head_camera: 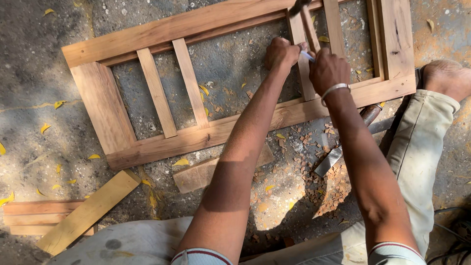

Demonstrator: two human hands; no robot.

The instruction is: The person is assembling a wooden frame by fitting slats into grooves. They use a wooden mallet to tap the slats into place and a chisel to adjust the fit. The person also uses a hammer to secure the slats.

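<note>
Our right hand point(327, 68) is closed around a small light-coloured marker point(308, 55), pinching it so that only its tip shows toward the left hand. Our left hand point(282, 51) is curled into a loose fist just beside it and presses on the upright slat point(303, 64) of the wooden frame point(206, 135); whether it also holds something we cannot tell. A metal bangle point(334, 89) sits on the right wrist.

To mark well here, we judge that the left hand should keep the slat steady, and the marker should stay low and close to the wood, moved in one short stroke.

Below the right hand, past the lower rail of the frame, a chisel point(343, 147) lies on the ground point(39, 64) among wood chips point(324, 186). Further below the left hand a short offcut point(216, 169) lies flat, and far to the left some loose boards point(83, 211). To the right, a bare foot point(446, 78) rests near the frame corner.
</note>
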